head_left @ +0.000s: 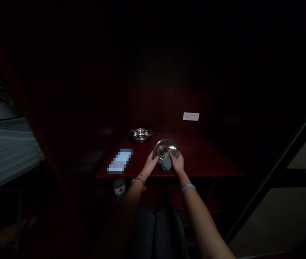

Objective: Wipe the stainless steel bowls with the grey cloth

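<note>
A steel bowl [165,148] is tilted toward me over the front of a dark red table [209,158]. My left hand [150,164] grips the bowl's left rim, fingers curled round it. My right hand [178,162] is closed on a grey cloth [166,163] that is pressed against the bowl's lower right edge. A beaded bracelet is on my left wrist and a light blue band on my right wrist.
A second steel bowl [140,134] stands farther back on the left. A blurred flat item [119,160] lies at the table's left front. A white socket plate [191,116] is on the back wall. A bottle [119,187] stands below the table edge. A bed [4,151] is at left.
</note>
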Tool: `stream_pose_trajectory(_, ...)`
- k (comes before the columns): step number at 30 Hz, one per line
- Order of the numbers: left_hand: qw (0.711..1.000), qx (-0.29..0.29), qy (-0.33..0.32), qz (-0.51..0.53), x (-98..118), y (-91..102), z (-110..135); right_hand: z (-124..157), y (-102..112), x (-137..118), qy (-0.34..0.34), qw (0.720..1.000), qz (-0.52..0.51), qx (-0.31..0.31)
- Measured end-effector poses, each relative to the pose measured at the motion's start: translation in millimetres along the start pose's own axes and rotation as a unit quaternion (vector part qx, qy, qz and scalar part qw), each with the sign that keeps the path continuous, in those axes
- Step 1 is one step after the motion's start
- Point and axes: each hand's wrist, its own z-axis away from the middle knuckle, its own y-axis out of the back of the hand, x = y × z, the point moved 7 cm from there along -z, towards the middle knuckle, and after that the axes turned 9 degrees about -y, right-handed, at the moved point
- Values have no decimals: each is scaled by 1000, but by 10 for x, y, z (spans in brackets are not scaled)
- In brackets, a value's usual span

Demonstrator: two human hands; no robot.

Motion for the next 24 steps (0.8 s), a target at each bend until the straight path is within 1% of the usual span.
stream_pose_trajectory(6, 1000, 3, 18, 7, -18, 6, -5, 5, -15, -3, 7, 999, -31, -8)
stream_pose_trajectory(12, 999, -13, 36, 2, -42, 6, 7, 22, -3, -22, 10, 999, -31, -4)
stream_pose_trajectory(19, 1000, -16, 10, -5, 3, -14, 19, 9, 11, -15, -1, 1000, 2, 15)
stream_pose_trajectory(24, 998, -52, -45, -11, 127, -54, 21, 15, 42, -17, -8, 999, -20, 25)
